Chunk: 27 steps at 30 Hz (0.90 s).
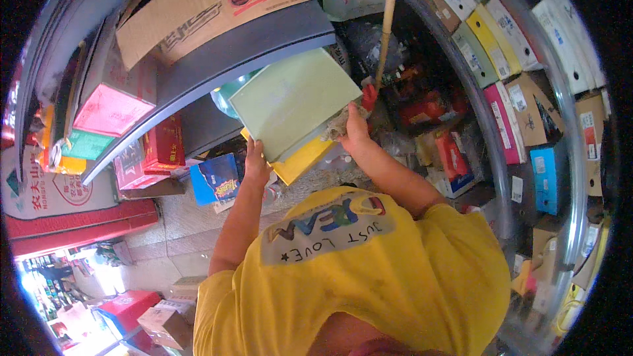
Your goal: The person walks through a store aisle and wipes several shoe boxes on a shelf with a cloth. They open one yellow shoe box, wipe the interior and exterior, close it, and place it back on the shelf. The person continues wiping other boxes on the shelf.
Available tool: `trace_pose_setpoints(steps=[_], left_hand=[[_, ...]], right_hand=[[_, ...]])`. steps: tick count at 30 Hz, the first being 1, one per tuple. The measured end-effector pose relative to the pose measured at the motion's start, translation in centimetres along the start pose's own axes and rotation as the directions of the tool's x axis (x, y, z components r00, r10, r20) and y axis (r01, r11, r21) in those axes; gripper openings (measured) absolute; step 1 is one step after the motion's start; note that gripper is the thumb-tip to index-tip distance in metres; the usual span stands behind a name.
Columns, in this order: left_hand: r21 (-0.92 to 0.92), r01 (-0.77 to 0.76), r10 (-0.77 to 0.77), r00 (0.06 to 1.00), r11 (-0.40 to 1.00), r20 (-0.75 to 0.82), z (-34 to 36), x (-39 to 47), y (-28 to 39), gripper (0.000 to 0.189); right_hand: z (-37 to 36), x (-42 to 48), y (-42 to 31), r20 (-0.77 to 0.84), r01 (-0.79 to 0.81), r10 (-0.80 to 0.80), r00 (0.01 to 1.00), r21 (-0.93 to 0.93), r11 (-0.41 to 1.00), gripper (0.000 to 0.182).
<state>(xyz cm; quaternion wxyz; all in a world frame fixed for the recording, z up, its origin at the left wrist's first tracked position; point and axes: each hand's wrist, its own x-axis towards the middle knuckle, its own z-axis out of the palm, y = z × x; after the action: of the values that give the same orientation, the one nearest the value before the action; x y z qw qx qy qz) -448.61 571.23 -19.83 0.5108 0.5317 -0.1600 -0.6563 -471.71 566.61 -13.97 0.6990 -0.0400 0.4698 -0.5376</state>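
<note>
A flat pale green box (296, 99), probably a shoebox, is tilted in front of my chest. Under its near edge shows a yellow box (302, 162). My left hand (257, 160) grips the boxes at their near left corner, fingertips over the edge. At the right side, my right hand (357, 131) has a crumpled greyish cloth (341, 121) bunched in it, against the green box's edge. How far its hidden fingers reach beneath the boxes cannot be seen. Behind the green box's left end, a rounded greenish clear item (227, 96) is partly covered.
A dark shelf (247, 42) bearing an open cardboard carton (217, 10) runs across the far side. A bamboo pole (388, 20) stands beyond my right hand. Stacked shoeboxes (487, 42) line the right behind a metal rail (494, 143). A blue box (215, 180) lies left of my left hand.
</note>
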Motion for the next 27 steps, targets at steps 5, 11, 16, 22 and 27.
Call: trace_pose_setpoints(steps=[5, 11, 16, 22, 27], left_hand=[[0.128, 0.085, -0.073, 0.993, 0.988, -0.095, 0.9, -0.5, 1.2, 0.051], [0.178, 0.046, -0.03, 0.995, 0.983, -0.093, -1.6, 1.9, 0.0, 0.056], [0.322, -0.016, 0.017, 1.0, 0.947, 0.001, -1.5, 0.4, 2.8, 0.049], [0.404, -0.51, 0.466, 0.86, 0.759, 0.209, -2.9, -8.3, 0.3, 0.056], [0.638, -0.445, 0.496, 0.861, 0.628, 0.112, -3.2, -9.2, -5.7, 0.051]], right_hand=[[3.6, -1.5, 7.0, -0.124, -0.239, 0.215, 0.969, -0.23, 0.943, 0.022], [2.7, -0.7, 16.2, 0.132, -0.52, 0.566, 0.814, -0.269, 0.811, 0.018], [5.1, -3.1, 15.0, 0.193, -0.591, 0.759, 0.622, -0.521, 0.616, 0.02], [2.5, -0.9, 14.5, 0.269, -0.547, 0.754, 0.6, -0.55, 0.631, 0.024], [2.7, -2.5, 9.7, 0.332, -0.111, 0.848, 0.414, -0.906, 0.409, 0.028]])
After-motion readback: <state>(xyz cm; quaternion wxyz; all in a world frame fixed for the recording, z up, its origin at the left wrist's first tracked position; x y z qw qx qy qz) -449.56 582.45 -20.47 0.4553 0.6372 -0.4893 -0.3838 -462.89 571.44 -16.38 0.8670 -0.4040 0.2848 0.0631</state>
